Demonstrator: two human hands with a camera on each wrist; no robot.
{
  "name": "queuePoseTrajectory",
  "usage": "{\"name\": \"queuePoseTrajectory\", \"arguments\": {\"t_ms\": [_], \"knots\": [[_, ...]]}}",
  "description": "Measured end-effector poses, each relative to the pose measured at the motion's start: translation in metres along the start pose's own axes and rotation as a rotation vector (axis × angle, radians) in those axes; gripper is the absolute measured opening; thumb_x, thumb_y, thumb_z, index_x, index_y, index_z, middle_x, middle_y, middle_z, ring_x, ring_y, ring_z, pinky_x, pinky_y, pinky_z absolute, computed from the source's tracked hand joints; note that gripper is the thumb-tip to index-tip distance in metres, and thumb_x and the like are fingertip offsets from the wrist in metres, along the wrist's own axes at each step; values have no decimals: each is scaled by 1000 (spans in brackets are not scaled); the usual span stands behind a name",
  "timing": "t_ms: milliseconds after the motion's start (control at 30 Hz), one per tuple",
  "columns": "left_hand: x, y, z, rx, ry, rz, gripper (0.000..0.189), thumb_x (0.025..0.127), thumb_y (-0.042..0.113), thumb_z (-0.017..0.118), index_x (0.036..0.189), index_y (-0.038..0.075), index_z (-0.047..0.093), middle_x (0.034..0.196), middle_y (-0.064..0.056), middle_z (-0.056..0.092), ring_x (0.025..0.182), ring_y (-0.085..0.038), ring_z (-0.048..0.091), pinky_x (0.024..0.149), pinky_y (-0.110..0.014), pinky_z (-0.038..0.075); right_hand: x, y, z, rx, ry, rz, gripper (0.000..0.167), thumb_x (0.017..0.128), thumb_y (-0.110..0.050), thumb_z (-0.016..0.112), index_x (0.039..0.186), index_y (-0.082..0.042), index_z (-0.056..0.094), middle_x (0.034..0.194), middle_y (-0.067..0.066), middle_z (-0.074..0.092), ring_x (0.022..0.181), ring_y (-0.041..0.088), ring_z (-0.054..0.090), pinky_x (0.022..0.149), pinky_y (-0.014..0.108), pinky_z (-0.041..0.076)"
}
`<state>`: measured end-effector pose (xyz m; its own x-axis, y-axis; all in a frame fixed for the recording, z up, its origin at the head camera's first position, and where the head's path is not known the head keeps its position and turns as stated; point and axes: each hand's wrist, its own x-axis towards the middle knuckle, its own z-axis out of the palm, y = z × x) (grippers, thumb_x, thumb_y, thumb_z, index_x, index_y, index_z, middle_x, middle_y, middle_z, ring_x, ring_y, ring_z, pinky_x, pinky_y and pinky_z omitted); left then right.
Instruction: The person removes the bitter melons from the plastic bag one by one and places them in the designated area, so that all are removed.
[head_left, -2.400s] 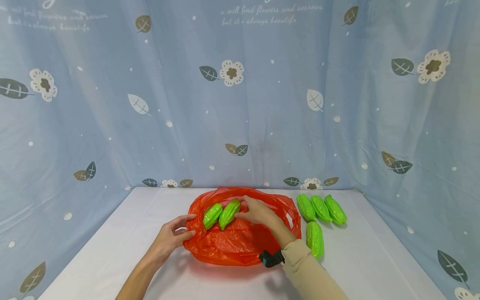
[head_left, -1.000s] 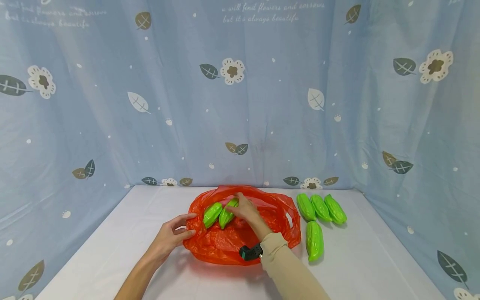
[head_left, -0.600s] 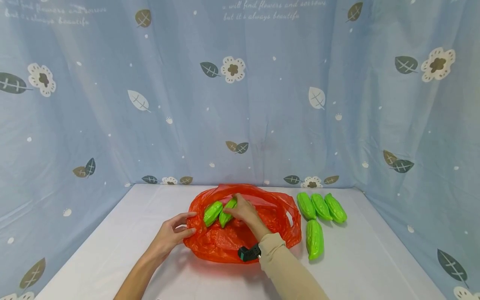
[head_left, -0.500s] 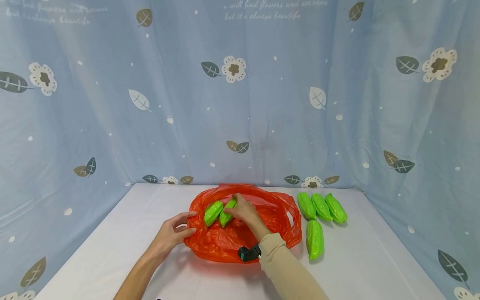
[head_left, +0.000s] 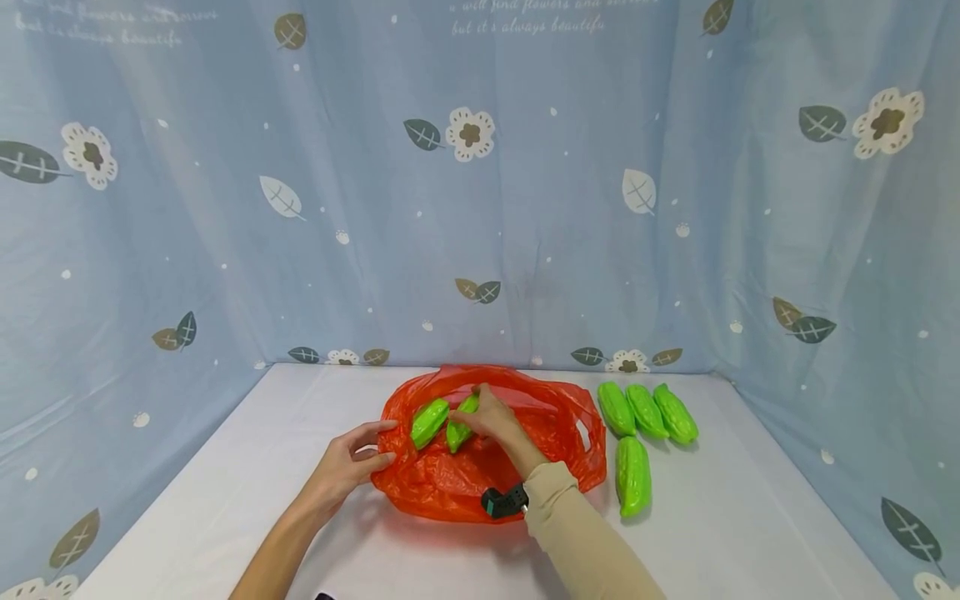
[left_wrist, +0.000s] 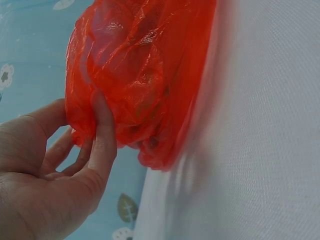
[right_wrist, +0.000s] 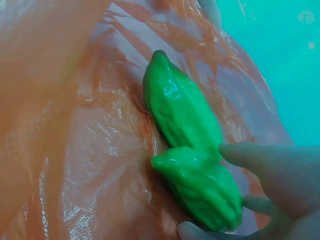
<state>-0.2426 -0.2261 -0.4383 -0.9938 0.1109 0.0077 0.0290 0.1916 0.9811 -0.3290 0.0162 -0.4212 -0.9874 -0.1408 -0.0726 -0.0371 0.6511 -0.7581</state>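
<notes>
A red plastic bag (head_left: 442, 479) lies with its wide mouth toward me. My left hand (head_left: 345, 462) pinches its left edge; the left wrist view shows a finger (left_wrist: 102, 120) in front of the film and other fingers behind. Two shiny green bitter melons are inside the bag. My right hand (head_left: 495, 417) reaches in and grips the right-hand bitter melon (head_left: 462, 423), covering part of it. The other bitter melon (head_left: 430, 423) lies to its left. In the right wrist view, thumb and fingers are on both sides of the nearer bitter melon (right_wrist: 205, 192), which overlaps the farther one (right_wrist: 180, 105).
Three bitter melons (head_left: 647, 411) lie side by side to the right of the bag, with another bitter melon (head_left: 633, 477) in front of them. A white cloth (head_left: 735, 517) covers the table. A blue patterned curtain (head_left: 375, 233) encloses the back and sides. A dark object (head_left: 324, 597) shows at the bottom edge.
Since the earliest frame my right hand has moved left and closed farther over the right-hand bitter melon. Lately both shift slightly right, widening the gap between the melons. My left hand stays at the bag's edge.
</notes>
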Motion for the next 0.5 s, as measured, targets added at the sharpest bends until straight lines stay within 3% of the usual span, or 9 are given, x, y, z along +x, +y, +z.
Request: {"name": "queuePoseTrajectory", "arguments": {"t_ms": [100,233,500], "knots": [[0,1,0,7,0,-10,54,87,15,74,137,11,55,125,-18,57,102,-21,68,78,-33,60,1,0,0,1,4,22,70,85,-36,75,141,-10,41,117,17,58,80,23,57,64,36,58],[0,1,-1,10,-8,-6,54,88,15,73,138,11,54,125,-19,57,102,-21,68,78,-33,60,2,3,0,38,-28,24,66,86,-30,75,140,-12,41,115,17,56,74,25,60,63,37,59],[1,2,-2,14,-9,-8,54,88,16,73,138,11,53,124,-20,56,99,-20,68,77,-33,61,0,10,-12,105,-154,-47,68,88,-20,72,145,-8,37,119,18,53,80,27,62,72,44,61]]}}
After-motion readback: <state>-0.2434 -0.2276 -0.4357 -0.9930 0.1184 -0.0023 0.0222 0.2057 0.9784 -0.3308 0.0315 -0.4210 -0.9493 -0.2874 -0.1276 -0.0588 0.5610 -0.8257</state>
